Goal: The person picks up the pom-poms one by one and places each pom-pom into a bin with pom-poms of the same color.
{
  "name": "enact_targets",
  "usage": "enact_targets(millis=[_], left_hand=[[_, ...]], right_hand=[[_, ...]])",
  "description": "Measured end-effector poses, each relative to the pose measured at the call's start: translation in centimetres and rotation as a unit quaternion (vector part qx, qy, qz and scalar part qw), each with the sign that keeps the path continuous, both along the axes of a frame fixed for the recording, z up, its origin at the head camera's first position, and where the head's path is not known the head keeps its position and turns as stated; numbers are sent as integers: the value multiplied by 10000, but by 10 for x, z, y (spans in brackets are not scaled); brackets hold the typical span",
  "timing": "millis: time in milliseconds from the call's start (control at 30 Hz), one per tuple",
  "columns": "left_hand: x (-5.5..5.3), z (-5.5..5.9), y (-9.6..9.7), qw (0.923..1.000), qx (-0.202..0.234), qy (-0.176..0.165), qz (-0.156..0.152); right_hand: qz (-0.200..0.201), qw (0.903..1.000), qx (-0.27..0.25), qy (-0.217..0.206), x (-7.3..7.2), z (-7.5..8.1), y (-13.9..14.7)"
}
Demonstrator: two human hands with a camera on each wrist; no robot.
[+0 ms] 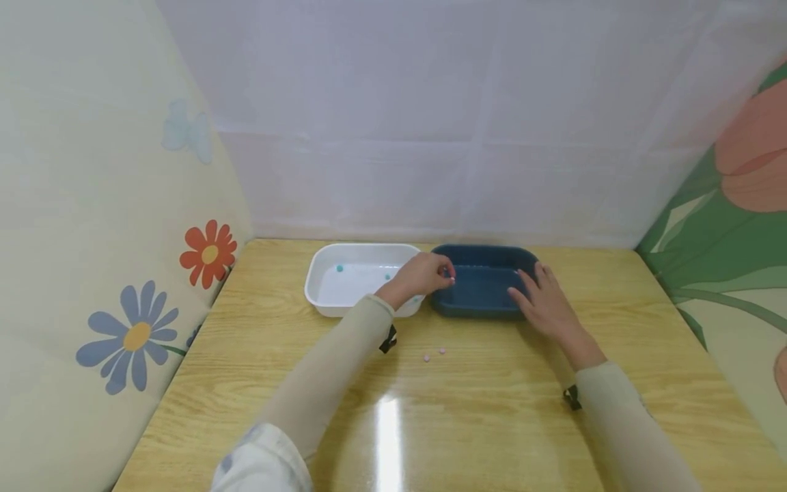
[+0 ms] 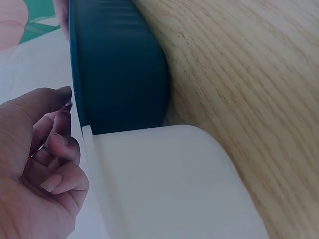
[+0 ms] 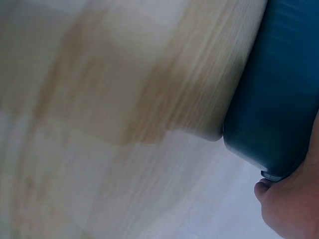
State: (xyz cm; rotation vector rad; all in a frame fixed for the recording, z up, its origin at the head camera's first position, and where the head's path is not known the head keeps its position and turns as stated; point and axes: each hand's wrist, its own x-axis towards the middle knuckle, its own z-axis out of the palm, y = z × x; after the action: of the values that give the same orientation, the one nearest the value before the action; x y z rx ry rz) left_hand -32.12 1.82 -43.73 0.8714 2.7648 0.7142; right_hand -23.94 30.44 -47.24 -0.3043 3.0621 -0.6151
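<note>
My left hand [image 1: 424, 273] is held over the left end of the dark blue tray [image 1: 486, 314], beside the white tray [image 1: 332, 311]. Its thumb and forefinger pinch a tiny pale pink bead [image 1: 452, 279], mostly hidden by the fingertips in the left wrist view. My right hand [image 1: 547, 304] rests at the blue tray's right end, fingers spread and fairly straight over the rim. Two small pink beads [image 1: 427, 358] lie on the table in front of the trays. Small teal pieces [image 1: 339, 268] sit inside the white tray.
The trays stand side by side on a wood-grain table [image 1: 492, 410], near the pale cloth backdrop [image 1: 381, 184]. Flower-printed panels [image 1: 61, 225] border the table on left and right. A bright light reflection [image 1: 389, 444] crosses the front.
</note>
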Motion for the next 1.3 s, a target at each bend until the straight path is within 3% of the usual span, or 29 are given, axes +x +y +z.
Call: enact_targets(millis=[400,700,867,1067,1300], left_hand=[[-1,-2,5,9992,-9,-150,367],[2,3,0,9996,78,23,266],[11,12,-7,9995,169,267,85],[28,20,-15,9991,111,242,-324],[46,24,-23,9982,-19,285,-530]], right_hand=[[-35,9999,-80,-59,1,1,-1],[-62,9999,-103,-19,1,0,0],[-60,9999,-109,35,0,-1,0],[-44,9999,-124,43,2,0,-1],[-18,9999,-128,8,1,-1,2]])
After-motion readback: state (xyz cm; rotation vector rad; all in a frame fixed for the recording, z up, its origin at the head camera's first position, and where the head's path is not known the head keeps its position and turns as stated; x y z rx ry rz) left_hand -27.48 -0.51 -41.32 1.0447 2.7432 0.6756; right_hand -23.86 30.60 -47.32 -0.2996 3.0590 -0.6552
